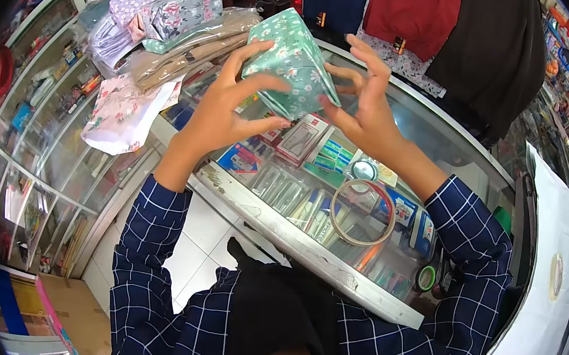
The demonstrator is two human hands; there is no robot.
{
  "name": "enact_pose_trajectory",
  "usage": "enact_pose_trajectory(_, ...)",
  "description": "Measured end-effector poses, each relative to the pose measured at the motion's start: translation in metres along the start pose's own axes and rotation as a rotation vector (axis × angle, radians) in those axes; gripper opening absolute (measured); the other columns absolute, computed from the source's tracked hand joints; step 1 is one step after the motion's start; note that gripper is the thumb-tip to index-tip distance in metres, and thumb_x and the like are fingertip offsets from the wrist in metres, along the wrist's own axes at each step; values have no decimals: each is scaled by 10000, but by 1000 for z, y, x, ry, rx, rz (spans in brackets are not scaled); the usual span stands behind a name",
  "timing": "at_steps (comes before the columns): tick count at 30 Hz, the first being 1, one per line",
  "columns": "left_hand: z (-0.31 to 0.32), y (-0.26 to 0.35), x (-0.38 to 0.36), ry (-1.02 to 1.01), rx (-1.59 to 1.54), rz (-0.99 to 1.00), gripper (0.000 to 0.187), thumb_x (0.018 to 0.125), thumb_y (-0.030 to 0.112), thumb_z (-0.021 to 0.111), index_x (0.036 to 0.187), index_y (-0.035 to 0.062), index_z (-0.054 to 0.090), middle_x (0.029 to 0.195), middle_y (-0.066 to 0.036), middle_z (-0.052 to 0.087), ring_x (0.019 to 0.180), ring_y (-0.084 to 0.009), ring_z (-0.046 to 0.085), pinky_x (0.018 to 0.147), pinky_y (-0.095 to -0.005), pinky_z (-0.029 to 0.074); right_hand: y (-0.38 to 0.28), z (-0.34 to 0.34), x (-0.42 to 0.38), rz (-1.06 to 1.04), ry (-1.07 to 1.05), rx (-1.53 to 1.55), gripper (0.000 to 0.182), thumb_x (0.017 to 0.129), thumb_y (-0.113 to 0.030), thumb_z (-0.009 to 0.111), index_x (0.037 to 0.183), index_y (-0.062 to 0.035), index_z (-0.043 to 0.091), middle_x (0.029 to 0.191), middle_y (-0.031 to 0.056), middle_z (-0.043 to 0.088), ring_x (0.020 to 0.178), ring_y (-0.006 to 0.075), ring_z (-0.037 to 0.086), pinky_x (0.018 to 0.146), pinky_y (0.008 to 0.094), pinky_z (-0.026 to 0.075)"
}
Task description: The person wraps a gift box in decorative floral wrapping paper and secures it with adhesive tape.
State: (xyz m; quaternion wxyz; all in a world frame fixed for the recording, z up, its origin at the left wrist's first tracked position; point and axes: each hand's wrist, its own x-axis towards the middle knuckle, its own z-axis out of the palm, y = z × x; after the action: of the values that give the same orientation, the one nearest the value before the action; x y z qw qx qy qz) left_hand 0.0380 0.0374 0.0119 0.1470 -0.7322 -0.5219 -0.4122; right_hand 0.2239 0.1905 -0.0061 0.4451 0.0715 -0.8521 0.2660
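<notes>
A box wrapped in green paper with white daisies (288,55) is held tilted above the glass counter. My left hand (227,97) grips its left side, the fingers over the paper and the thumb below its lower edge. At its right end, my right hand (369,110) holds the folded paper edge between thumb and fingers, with the index finger raised off it. The underside of the box is hidden. Below my right hand, a large roll of clear tape (360,241) lies on the glass.
The glass counter (280,212) displays boxed stationery inside. Floral wrapped bundles (166,17) are stacked at the back left, beside a pink floral paper piece (124,110). Folded trousers (415,17) lie at the back. White sheets (538,290) stand at right, a cardboard box (83,312) at lower left.
</notes>
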Motion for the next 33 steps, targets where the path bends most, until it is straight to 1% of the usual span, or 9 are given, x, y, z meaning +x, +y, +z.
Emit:
enact_pose_trajectory(2,-2,-8,-3,-19,-13,56,354,619,229,840,909,90,690,1399,-138,409,1302,-327,388,1039,-419,357,-3,-1,0,23,14,29,704,846,85,575,1354,-115,130,1470,213,141,1230,304,484,964,404,455)
enact_pose_trajectory(5,-2,-16,-7,-17,-101,10,231,639,203,829,778,66,705,1408,-147,408,1297,-323,401,1051,-415,349,7,-1,-1,25,54,83,678,837,29,606,1338,-60,159,1440,194,190,1168,284,537,917,403,488)
enact_pose_trajectory(11,2,-5,-5,31,-236,-74,213,662,150,809,854,107,729,1382,-148,426,1290,-320,411,1067,-409,333,-6,-14,18,26,195,141,714,800,46,659,1304,-17,157,1398,160,260,1159,263,551,913,382,486)
enact_pose_trajectory(14,6,-1,-3,24,-259,-63,241,675,140,798,902,122,722,1367,-152,430,1300,-325,399,1074,-412,324,-17,-23,29,-40,266,10,693,782,97,657,1275,-44,191,1377,215,308,1074,250,590,846,316,538)
enact_pose_trajectory(21,6,19,-3,234,167,136,253,651,72,772,879,119,673,1022,-53,603,949,-242,551,819,-352,417,-22,-28,35,-82,312,-161,706,767,106,673,1269,-56,205,1353,240,358,904,241,664,788,276,560)
enact_pose_trajectory(23,8,18,-4,225,141,219,256,639,62,768,867,111,662,907,-22,620,834,-218,552,763,-339,402,-21,-28,35,-67,332,-106,699,752,72,701,1267,-19,236,1344,203,347,1016,249,575,829,274,539)
enact_pose_trajectory(26,2,23,-4,121,82,276,255,648,79,776,877,95,665,845,-29,623,785,-216,578,729,-333,435,-23,-26,32,-21,342,4,704,729,4,750,1264,50,295,1334,133,323,1259,262,389,903,271,502)
enact_pose_trajectory(31,4,19,-16,-111,-32,242,225,668,94,749,884,95,689,846,-44,647,790,-210,605,706,-326,468,-23,-20,27,-96,248,-95,726,729,-4,752,1280,30,281,1346,141,318,1232,231,424,816,278,536)
enact_pose_trajectory(33,3,18,-20,-203,32,254,216,710,95,697,926,103,691,879,-42,648,814,-204,612,708,-321,479,-27,-15,18,-17,196,-50,736,739,-29,751,1298,-10,273,1365,155,343,1057,213,567,760,283,536)
